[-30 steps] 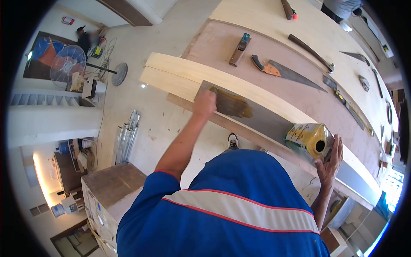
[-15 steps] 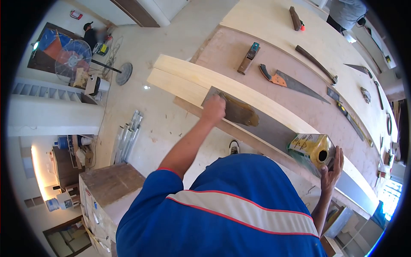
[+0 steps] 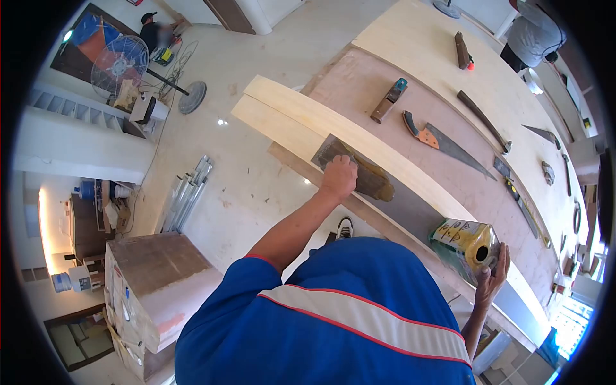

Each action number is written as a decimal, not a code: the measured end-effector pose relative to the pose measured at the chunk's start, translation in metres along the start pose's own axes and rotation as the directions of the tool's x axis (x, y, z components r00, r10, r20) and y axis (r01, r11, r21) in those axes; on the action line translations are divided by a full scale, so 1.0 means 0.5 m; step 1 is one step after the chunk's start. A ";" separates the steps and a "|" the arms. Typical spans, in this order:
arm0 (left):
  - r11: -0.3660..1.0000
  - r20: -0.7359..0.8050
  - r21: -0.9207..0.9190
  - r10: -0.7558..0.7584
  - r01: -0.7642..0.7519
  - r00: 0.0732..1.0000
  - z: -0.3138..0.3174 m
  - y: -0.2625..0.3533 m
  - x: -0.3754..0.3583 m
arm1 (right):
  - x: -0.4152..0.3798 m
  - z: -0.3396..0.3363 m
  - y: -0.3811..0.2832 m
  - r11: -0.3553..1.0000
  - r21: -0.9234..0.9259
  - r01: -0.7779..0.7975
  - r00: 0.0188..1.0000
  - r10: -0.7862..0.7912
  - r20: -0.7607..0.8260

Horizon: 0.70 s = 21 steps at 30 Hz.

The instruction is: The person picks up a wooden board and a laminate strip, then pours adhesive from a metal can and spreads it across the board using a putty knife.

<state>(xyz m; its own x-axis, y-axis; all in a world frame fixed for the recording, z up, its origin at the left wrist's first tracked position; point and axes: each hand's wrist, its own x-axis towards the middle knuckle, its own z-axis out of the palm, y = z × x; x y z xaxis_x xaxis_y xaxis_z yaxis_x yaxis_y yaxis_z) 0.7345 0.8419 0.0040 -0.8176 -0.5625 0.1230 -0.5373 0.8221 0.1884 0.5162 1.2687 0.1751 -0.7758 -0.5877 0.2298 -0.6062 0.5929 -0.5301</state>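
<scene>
Since the earlier frames the left hand [image 3: 339, 177] has worked along the grey strip [image 3: 410, 205] toward the person's body, dragging the glue spreader [image 3: 366, 176] with it; a second ago it sat nearer the strip's far end. The smear of brown adhesive now reaches closer to the tin. The camera has also tilted, so the whole counter [image 3: 449, 70] sits higher and further right in the view.

In the head view, the left hand's grip is closed around the near end of the spreader, whose brown, glue-laden face lies flat on the grey strip. That strip lies along the front edge of the counter, just beside two pale wooden boards [image 3: 301, 119] stacked next to it.

The right hand [image 3: 491, 279] keeps its place at the near end of the strip, fingers wrapped against the side of the yellow adhesive tin [image 3: 467, 244], which lies tipped with its round opening facing the person. The hold looks like a steadying clasp rather than a lift.

The stroke appears to be a spreading pass, with part of the strip between spreader and tin not yet coated.

Further back on the counter lie a hand plane [image 3: 388, 99], a handsaw [image 3: 443, 144] and a long dark tool [image 3: 481, 119]. Another person [image 3: 536, 35] stands at the far corner.
</scene>
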 end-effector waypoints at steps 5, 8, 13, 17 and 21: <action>0.909 0.033 -0.306 -0.287 0.284 0.957 -0.084 -0.057 0.054 | 0.002 -0.001 -0.002 1.000 -0.003 0.011 1.000 -0.011 -0.002; 0.803 -0.031 -0.462 -0.439 0.377 0.898 -0.080 -0.164 0.072 | 0.001 -0.001 0.001 0.999 -0.024 0.024 1.000 -0.024 0.001; 0.309 0.230 -0.844 -0.530 0.438 0.817 -0.077 -0.248 0.083 | 0.003 -0.003 -0.003 0.999 -0.042 0.025 1.000 -0.025 0.013; 0.226 0.331 -0.858 -0.444 0.462 0.832 -0.032 -0.290 0.104 | 0.001 -0.003 -0.004 0.999 -0.044 0.004 1.000 -0.004 0.004; 0.419 0.290 -0.766 -0.451 0.487 0.844 -0.034 -0.304 0.108 | 0.002 -0.001 -0.013 0.999 -0.042 -0.012 1.000 0.012 -0.003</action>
<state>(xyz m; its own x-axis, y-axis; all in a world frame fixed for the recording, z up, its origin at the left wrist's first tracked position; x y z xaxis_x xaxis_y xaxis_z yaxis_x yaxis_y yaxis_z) 0.7755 0.6849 -0.0013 -0.5074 -0.8205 -0.2633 -0.4645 0.0031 0.8856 0.5193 1.2647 0.1792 -0.7834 -0.5792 0.2255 -0.6037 0.6227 -0.4978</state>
